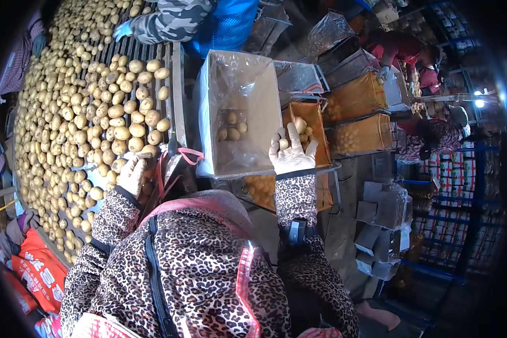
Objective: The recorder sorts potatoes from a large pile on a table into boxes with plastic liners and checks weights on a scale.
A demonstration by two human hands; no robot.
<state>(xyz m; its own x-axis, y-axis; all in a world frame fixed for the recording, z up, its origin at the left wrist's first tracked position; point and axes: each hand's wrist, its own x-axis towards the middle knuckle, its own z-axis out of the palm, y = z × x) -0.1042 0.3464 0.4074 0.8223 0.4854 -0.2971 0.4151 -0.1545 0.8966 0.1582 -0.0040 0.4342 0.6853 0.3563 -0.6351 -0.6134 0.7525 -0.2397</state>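
My left hand (pixel 131 174), in a pale glove, reaches over the edge of a slatted sorting table (pixel 178 95) covered in potatoes (pixel 120 133). Its fingers are bent beside some of them; whether it grips one is hidden. Above an orange mesh bag (pixel 324 145), my right hand (pixel 295 156) has its gloved fingers spread, the tips soiled. One small potato (pixel 283 144) shows between two fingers, and a larger pale potato (pixel 300 125) is just beyond them over the bag. Left of this hand, a plastic-lined cardboard box (pixel 255 78) holds several potatoes (pixel 233 134).
A co-worker's blue-gloved hand (pixel 122 30) is on the table's far side. More orange mesh bags (pixel 361 137) with potatoes stand at the right, where other workers (pixel 405 53) bend over. Flattened and folded cartons (pixel 382 207) are stacked on the floor. Pink straps (pixel 190 155) hang near the table edge.
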